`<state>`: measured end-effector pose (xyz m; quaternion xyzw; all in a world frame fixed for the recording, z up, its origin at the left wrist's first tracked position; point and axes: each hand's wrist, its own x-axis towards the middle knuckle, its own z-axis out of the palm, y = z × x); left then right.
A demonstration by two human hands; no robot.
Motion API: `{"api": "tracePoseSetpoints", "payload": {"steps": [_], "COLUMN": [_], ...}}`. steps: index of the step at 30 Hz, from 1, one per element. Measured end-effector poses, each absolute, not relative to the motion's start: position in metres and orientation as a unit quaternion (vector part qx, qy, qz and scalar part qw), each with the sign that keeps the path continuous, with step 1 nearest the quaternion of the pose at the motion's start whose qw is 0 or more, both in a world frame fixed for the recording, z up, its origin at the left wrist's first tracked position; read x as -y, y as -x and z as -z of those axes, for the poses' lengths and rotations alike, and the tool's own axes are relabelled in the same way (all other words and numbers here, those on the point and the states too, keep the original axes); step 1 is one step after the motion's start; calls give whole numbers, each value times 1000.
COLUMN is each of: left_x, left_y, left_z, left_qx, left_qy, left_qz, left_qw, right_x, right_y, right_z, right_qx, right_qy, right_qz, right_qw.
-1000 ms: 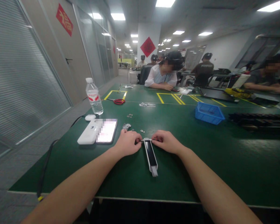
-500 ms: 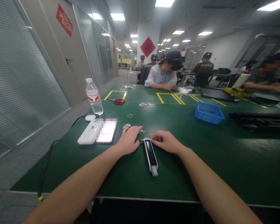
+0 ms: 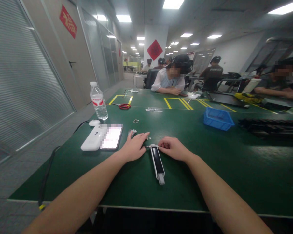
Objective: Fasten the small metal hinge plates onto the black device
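Note:
A narrow white-framed piece with a dark inset (image 3: 157, 161) lies on the green table, a grey tab (image 3: 161, 179) at its near end. Across its far end runs a thin metal rod (image 3: 148, 146). My left hand (image 3: 134, 146) rests palm down with fingers stretched out, its thumb tip close by the rod's left end; contact cannot be made out. Small metal rings (image 3: 149, 138) lie at its fingertips, partly covered. My right hand (image 3: 171, 147) is closed in a pinch at the rod's right end, its fingertips hiding that end.
Left of my hands are a phone (image 3: 112, 136), a white power bank (image 3: 90, 140) and a water bottle (image 3: 98, 102). Further back lie red-handled scissors (image 3: 124, 106), loose nuts (image 3: 135, 121) and a small clear bag (image 3: 153, 110). A blue bin (image 3: 218, 118) stands right. A person (image 3: 169, 78) sits opposite.
My left fingertips have shifted slightly over the small rings, covering more of them. My right hand keeps its pinch at the rod, and the white-framed piece stays in place.

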<state>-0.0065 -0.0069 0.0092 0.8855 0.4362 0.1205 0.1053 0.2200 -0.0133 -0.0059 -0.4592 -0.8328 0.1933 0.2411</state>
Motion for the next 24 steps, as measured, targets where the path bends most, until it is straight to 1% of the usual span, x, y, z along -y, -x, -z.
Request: {"api": "tracePoseSetpoints", "payload": {"steps": [4,9,17,24], "left_x": [7,5,5,5], "left_y": [7,8,9,8], "left_z": [-10,-10,-14,-15], "left_qx": [-443,-442,-446,-438], "left_qy": [-877,-877,-873,-880], "left_qz": [-157,-168,-171,-167], "left_qw": [100,88,100,80], "right_x": [13,14,14,16], "right_y": [-220,-220,-220,-218], "right_z": [6,4,5,0], "right_qx": [832,831,830,830], "right_qy": [458,459,464,465], "right_qz": [-198,-199,-198,-201], "right_qw": [241,241,238,235]}}
